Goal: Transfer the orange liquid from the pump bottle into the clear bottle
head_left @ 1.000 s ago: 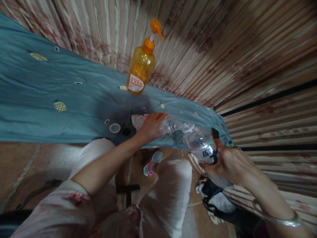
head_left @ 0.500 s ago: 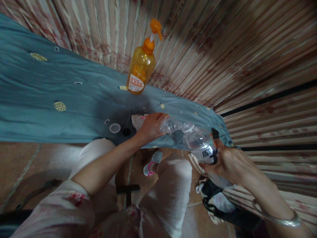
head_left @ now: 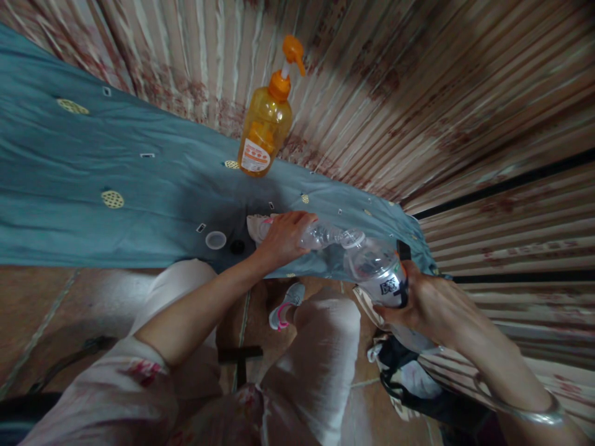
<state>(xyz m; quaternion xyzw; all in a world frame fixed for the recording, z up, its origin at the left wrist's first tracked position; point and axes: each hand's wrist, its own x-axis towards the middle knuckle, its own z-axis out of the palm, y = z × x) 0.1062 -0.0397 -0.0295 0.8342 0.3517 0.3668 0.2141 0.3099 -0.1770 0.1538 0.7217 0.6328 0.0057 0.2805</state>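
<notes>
L hand is wrapped round the small bottle, clear plastic, its neck pointing R; R hand is clamped on the big bottle, clear up top w/ a printed label. Both bottles sit btw the hands, over the front edge of the surface, which has a blue-green cloth.

Key relation: neck to neck. Small one's long axis runs approx. L–R, dipping a touch toward R; big one's slants, base end lower R near the R palm, neck up-L toward the small one. Mouths look touching or v. nearly; can't tell if one is inside the other, nor the exact tilt, b/c of the steep view. Small bottle = nearer L hand, big = R hand.

Also on the surface: white lid & black cap, side by side just L of the L hand. Pump bottle, orange, stands farther back, near the curtain, well apart from the R hand.
</notes>
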